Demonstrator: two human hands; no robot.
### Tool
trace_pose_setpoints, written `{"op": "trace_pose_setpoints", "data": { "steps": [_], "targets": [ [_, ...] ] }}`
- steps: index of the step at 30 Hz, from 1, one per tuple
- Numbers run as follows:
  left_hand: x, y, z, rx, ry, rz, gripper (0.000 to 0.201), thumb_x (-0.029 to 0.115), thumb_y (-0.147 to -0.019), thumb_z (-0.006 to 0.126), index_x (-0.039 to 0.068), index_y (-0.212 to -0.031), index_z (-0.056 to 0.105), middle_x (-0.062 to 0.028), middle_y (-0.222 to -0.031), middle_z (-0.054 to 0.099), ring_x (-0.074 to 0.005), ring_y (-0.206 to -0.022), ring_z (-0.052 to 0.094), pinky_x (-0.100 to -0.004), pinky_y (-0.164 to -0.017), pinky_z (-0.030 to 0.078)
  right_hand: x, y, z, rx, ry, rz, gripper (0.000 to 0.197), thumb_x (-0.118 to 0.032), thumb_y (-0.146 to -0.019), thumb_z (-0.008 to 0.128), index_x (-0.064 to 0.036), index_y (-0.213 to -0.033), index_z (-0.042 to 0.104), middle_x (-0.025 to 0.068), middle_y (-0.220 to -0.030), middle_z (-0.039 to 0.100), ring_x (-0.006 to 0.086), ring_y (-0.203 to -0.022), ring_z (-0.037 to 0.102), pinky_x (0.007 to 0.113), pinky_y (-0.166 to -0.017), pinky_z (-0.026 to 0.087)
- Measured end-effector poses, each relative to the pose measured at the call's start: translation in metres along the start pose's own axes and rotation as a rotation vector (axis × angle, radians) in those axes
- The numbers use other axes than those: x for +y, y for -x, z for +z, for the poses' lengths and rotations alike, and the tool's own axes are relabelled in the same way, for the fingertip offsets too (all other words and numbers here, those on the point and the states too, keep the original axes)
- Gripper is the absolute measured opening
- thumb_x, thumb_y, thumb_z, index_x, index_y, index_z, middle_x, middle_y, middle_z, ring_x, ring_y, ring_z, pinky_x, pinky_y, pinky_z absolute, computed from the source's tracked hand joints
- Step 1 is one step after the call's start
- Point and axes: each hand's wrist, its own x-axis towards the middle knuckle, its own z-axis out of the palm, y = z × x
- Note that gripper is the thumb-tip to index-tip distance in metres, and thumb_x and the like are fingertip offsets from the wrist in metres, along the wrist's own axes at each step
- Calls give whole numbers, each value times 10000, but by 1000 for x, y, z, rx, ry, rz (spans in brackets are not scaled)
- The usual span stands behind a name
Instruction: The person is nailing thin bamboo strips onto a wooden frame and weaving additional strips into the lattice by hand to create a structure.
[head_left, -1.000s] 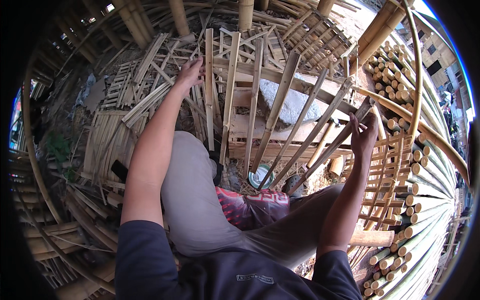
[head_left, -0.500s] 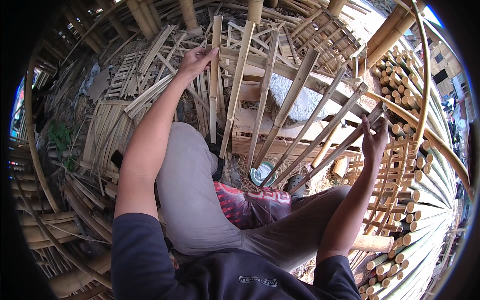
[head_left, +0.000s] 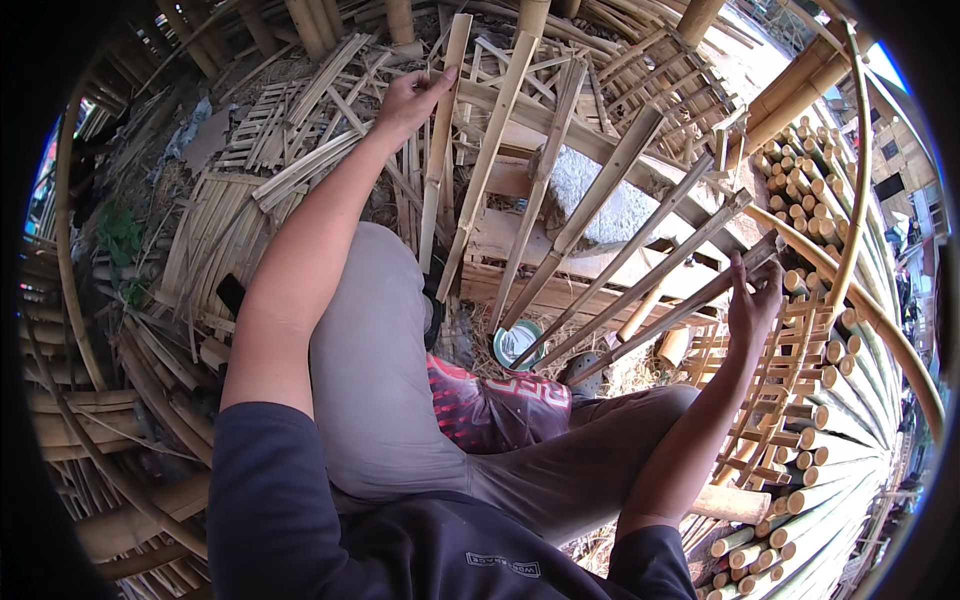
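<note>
Several long bamboo slats (head_left: 607, 180) stand fanned out side by side in front of me. A long bamboo strip (head_left: 645, 172) crosses behind them near their upper ends. My left hand (head_left: 415, 103) pinches the edge of the leftmost slat (head_left: 441, 140) near its top, thumb against the wood. At the other end of the row, my right hand (head_left: 756, 300) has its fingers round the upper part of the rightmost slat (head_left: 690, 306). The slats' lower ends come down close to my legs, near a round green-rimmed container (head_left: 517, 343).
A rough pale stone block (head_left: 597, 198) sits on wooden boards (head_left: 500, 240) behind the slats. Cut bamboo poles (head_left: 840, 480) are stacked along the right. Woven bamboo panels (head_left: 225, 235) lie at the left, and a thick bamboo pole (head_left: 795, 92) slants at the far right.
The whole view has turned slightly, shifting the far scene to the right. Both hands remain at the same two end slats, and the row looks much the same.
</note>
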Motion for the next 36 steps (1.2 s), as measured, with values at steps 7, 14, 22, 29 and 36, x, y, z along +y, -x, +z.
{"op": "trace_pose_setpoints", "data": {
  "steps": [7, 14, 22, 29, 36],
  "targets": [
    [-11, -8, 7, 14, 47, -88, 589, 642, -832, 673, 76, -716, 560, 38, -649, 497, -84, -615, 441, -265, -583, 383, -17, 5, -6, -33, 44, 51, 681, -344, -854, 767, 93, -1305, 502, 165, -1032, 687, 220, -950, 632, 345, -903, 471],
    [10, 9, 9, -43, 266, -209, 529, 567, -869, 674, 55, -899, 548, -32, -742, 585, -164, -628, 679, -248, -536, 519, -9, 5, 1, 45, -31, 18, 524, -330, -815, 792, 51, -1117, 595, 178, -918, 689, 303, -853, 675, 423, -832, 497],
    [25, 9, 8, -105, 285, -286, 496, 515, -895, 664, 44, -905, 511, -89, -839, 621, -226, -687, 710, -330, -633, 614, -20, 8, -5, 14, -26, 48, 428, -287, -832, 777, 39, -1052, 610, 199, -918, 691, 309, -898, 674, 400, -813, 497],
    [12, 0, -12, -220, 249, -352, 501, 551, -921, 606, 66, -1037, 555, -89, -937, 668, -220, -817, 726, -344, -748, 590, -12, 4, 14, 68, -26, -26, 474, -299, -820, 790, 76, -1019, 578, 208, -930, 599, 346, -877, 601, 428, -801, 478],
    [-4, 1, -19, -419, 265, -477, 513, 520, -944, 588, 100, -1226, 505, -98, -1059, 668, -194, -986, 669, -359, -869, 533, 10, 4, 20, 49, 16, 22, 484, -276, -812, 795, 71, -1057, 562, 210, -960, 589, 358, -911, 589, 436, -818, 470]
  ]
}}
